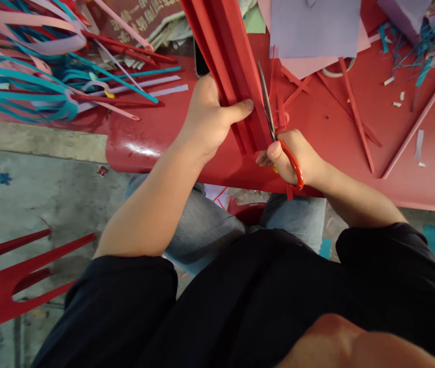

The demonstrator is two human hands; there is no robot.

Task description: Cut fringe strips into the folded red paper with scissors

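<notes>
My left hand [210,117] is closed around a folded stack of red paper [227,61], thumb pressed on its front face, holding it upright over the red table [412,174]. My right hand [297,156] grips orange-handled scissors [274,128]. Their blades point up and away along the right edge of the red paper, cutting into it. Thin red strips [357,120] lie on the table just to the right of the scissors.
Curled teal, pink and red paper strips [29,76] pile at the far left. Lilac and pink sheets [315,28] lie at the back. Teal scraps [412,46] scatter at the far right. Cut red paper [14,281] lies on the concrete floor at lower left.
</notes>
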